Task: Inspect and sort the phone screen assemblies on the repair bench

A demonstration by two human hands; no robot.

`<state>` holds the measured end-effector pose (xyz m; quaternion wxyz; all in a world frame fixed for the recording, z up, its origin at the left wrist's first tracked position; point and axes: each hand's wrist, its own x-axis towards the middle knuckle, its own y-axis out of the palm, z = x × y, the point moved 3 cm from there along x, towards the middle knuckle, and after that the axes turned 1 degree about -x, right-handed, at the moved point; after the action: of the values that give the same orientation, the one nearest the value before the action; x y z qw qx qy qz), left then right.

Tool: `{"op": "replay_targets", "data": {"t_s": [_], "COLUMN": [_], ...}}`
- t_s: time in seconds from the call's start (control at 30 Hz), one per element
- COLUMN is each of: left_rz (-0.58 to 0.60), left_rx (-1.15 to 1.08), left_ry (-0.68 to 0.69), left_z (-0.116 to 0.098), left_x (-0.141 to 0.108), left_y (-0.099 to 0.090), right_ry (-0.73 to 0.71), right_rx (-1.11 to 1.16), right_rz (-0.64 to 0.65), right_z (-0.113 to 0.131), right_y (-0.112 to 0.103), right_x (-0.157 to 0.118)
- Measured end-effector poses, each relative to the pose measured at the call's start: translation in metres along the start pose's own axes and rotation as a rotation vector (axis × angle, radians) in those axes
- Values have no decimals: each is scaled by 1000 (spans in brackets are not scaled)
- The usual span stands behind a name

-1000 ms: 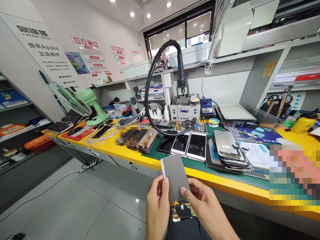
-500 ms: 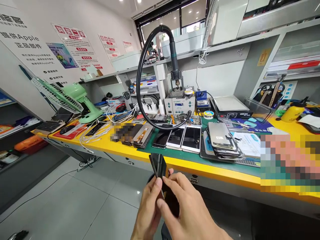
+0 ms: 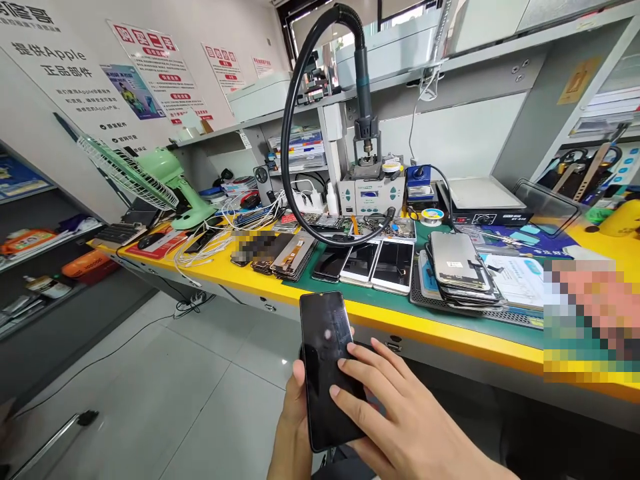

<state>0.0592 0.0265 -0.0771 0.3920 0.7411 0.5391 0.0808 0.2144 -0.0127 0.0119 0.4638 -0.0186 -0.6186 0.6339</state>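
A black phone [image 3: 325, 373] is held up in front of the table's edge, its dark glossy screen facing me. My left hand [image 3: 294, 413] grips it from the left side and behind, with the thumb along its left edge. The fingers of my right hand [image 3: 390, 407] are spread, and their tips rest on the right part of the screen. Behind the phone, several phones [image 3: 393, 264] lie in a row on the green mat [image 3: 370, 300].
On the yellow table [image 3: 465, 333] stand a stack of screens [image 3: 457, 260], a hot-air station [image 3: 373, 195] with a looping black hose [image 3: 289, 133], white cables [image 3: 200, 257] and a green fan [image 3: 173, 180]. A blurred patch covers the right side.
The phone has turned from nearly edge-on to face me. My right hand's fingers have spread over its screen. The view has shifted, so the table items sit slightly farther right and higher.
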Motion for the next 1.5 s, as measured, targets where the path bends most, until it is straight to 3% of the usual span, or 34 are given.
{"op": "replay_targets", "data": {"t_s": [0.17, 0.27, 0.33, 0.47, 0.53, 0.63, 0.7, 0.8, 0.93, 1.0, 1.27, 1.5], "left_rz": [-10, -205, -324, -427, -393, -199, -157, -231, -312, -326, -262, -351], "left_rx": [132, 443, 626, 745, 720, 640, 615, 593, 574, 582, 506, 455], "left_ry": [96, 254, 312, 397, 422, 332, 298, 322, 340, 338, 296, 378], "left_z": [-21, -40, -47, -55, -58, -56, -53, -47, -37, -35, -36, -43], "left_x": [0, -3, -8, -17, -18, -11, -7, -4, -5, -6, -11, -13], "left_y": [20, 42, 54, 55, 48, 41, 38, 36, 35, 33, 36, 36], "right_ry": [122, 323, 495, 801, 819, 794, 796, 820, 974, 1053, 1170, 1122], "right_rx": [55, 181, 395, 1157, 1448, 1644, 1694, 1661, 1396, 1367, 1609, 1687], "right_rz": [-28, -89, -138, -208, -177, -124, -90, -27, -232, -292, -193, -80], "right_z": [-6, -11, -15, -21, -22, -24, -26, -28, -42, -47, -50, -47], "right_y": [10, 28, 38, 48, 46, 42, 41, 41, 45, 51, 60, 52], "right_x": [-9, -14, -14, -13, -12, -14, -17, -18, -18, -20, -21, -5]}}
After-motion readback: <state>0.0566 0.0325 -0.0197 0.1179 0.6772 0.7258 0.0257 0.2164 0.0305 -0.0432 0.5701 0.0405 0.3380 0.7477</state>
